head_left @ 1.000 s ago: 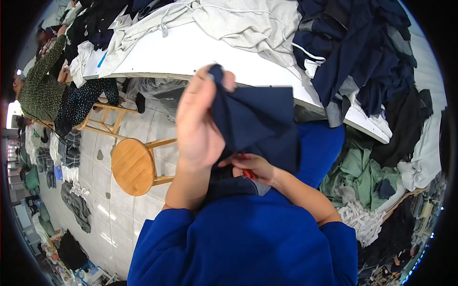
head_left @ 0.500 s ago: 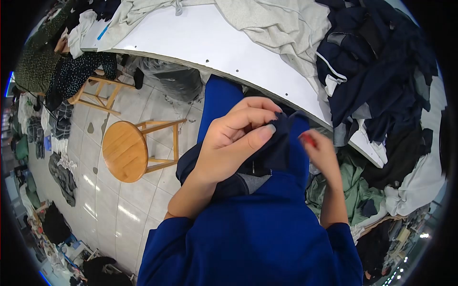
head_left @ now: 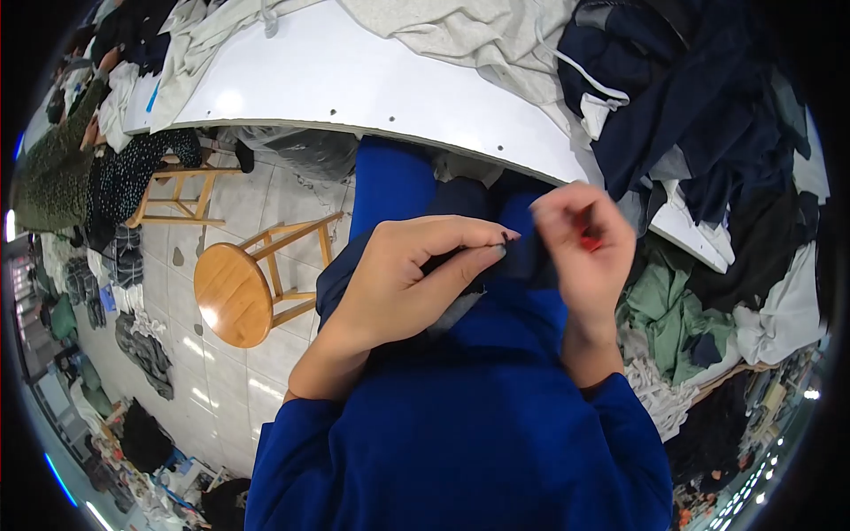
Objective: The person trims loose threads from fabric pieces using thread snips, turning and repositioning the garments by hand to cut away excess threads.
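My left hand (head_left: 398,274) is closed over my lap, thumb and forefinger pinching the edge of a dark navy garment (head_left: 339,273). The garment hangs below the hand and lies across my blue-clothed lap, with a grey patch (head_left: 456,311) showing beneath my fingers. Just to the right, my right hand (head_left: 598,274) is curled around a small red object (head_left: 589,232), blurred by motion. Its shape is mostly hidden in the palm, so its kind is unclear. A short gap separates the two hands.
Ahead is a white table (head_left: 345,75) bearing light grey cloth (head_left: 478,35) and a navy clothing pile (head_left: 708,115). A wooden stool (head_left: 235,296) stands left. Green cloth (head_left: 668,310) lies right. Another person's patterned sleeve (head_left: 57,177) shows at far left.
My right hand has risen and turned, with the red object still in it. My left hand has lowered slightly and its fingertips have drawn together on the cloth. The view has shifted a little.
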Demonstrator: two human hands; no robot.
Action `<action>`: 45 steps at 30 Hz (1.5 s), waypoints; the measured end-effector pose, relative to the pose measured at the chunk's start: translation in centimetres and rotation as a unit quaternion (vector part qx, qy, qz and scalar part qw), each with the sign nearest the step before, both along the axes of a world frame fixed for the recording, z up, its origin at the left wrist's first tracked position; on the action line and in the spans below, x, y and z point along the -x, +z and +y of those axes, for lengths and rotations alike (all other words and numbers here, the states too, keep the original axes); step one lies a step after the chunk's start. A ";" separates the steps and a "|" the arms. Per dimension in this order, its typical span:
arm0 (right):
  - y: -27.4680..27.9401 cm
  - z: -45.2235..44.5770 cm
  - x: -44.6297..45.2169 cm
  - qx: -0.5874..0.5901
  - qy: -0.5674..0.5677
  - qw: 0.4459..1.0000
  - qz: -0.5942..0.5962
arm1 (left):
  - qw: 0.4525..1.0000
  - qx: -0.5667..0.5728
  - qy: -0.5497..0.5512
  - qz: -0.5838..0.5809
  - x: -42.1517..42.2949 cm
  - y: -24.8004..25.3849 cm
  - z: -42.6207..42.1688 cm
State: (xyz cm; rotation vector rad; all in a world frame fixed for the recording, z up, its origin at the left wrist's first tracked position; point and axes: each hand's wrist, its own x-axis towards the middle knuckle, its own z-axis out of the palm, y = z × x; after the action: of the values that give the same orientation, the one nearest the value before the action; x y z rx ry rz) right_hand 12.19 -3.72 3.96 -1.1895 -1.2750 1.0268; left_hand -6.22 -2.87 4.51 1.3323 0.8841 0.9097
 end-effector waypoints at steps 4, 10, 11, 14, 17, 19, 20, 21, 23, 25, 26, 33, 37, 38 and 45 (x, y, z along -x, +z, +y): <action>-1.3 -0.8 -2.6 0.006 -0.068 0.991 0.119 | 0.999 -0.022 -0.034 0.003 -0.8 -0.5 0.5; 0.0 -1.0 -1.7 -0.063 0.092 0.987 -0.118 | 0.991 0.115 -0.054 0.033 -1.8 -0.5 0.0; -0.1 -1.2 -1.6 -0.052 0.066 0.990 -0.110 | 0.996 0.064 -0.044 0.051 -1.8 -0.7 0.1; -0.8 -1.1 -1.4 -0.067 0.026 0.991 -0.117 | 0.995 -0.066 -0.006 0.075 -2.4 -1.5 0.6; -1.1 -1.0 -1.6 -0.103 0.023 0.984 -0.141 | 0.986 -0.126 0.033 0.100 -2.6 -1.0 0.5; -1.3 -1.1 -2.1 -0.111 0.031 0.982 -0.149 | 0.989 -0.086 0.028 0.117 -2.6 -0.9 0.3; -1.5 -1.2 -2.5 -0.117 0.008 0.985 -0.124 | 0.989 -0.085 0.027 0.116 -2.6 -1.0 0.2; -1.7 -1.4 -2.7 -0.124 -0.015 0.987 -0.098 | 0.989 -0.089 0.044 0.109 -2.7 -1.1 0.2; -2.2 -2.2 -2.9 -0.039 -0.126 0.985 0.113 | 0.989 -0.095 0.059 0.101 -2.6 -1.1 0.2; -2.1 -2.0 -3.4 -0.046 -0.116 0.982 0.142 | 0.994 -0.054 0.061 0.075 -2.4 -1.0 0.2; -1.6 -2.0 -3.3 -0.029 -0.074 0.991 0.104 | 0.994 -0.054 0.060 0.075 -2.4 -1.0 0.2; -1.0 -1.5 -2.8 0.075 0.121 0.990 0.020 | 0.996 -0.042 -0.021 0.080 -2.4 -0.7 -0.1; -1.0 -1.9 -2.9 0.062 0.074 0.995 0.006 | 0.997 0.024 -0.011 0.073 -2.3 -0.4 -0.4; -0.9 -2.0 -2.9 0.024 0.058 0.997 -0.051 | 0.997 0.024 -0.011 0.073 -2.3 -0.5 -0.5; -1.4 -1.8 -2.7 -0.211 -0.011 0.963 -0.169 | 0.996 0.064 0.008 -0.064 -3.1 -1.1 -0.4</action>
State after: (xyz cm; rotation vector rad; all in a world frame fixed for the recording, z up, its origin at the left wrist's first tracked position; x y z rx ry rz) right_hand 14.87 -5.55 2.51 -1.0660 -1.6447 0.5042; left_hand -3.12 -3.29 3.39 1.1465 0.8408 0.9246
